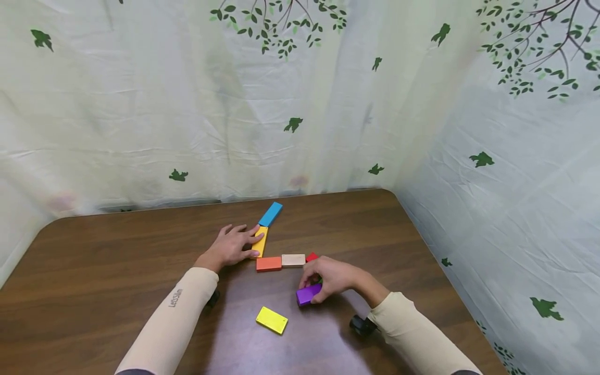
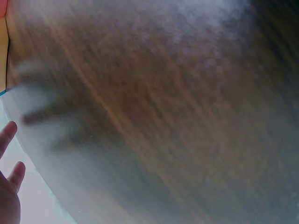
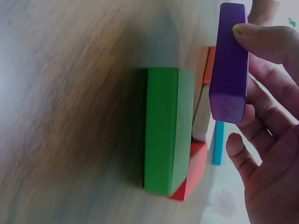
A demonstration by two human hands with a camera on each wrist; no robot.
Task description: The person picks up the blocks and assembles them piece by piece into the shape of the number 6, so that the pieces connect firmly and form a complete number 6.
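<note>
Brown wood-grain table (image 1: 117, 291) before a pale leaf-printed curtain (image 1: 154, 94). Purple block (image 1: 305, 295): smooth-faced, oblong, to the near right of the orange block (image 1: 269, 264). Amber block (image 1: 259, 244): flat, just beyond the orange block. Right hand (image 1: 335, 278): fingers narrowed, pinching the purple block. Left hand (image 1: 229, 246): fingers spread, tips at the amber block. Green block (image 3: 163, 130) mostly hidden by the right hand in head view; left wrist view blurred.

Left hand (image 1: 233, 246) is spread, right hand (image 1: 334, 276) pinches.
</note>
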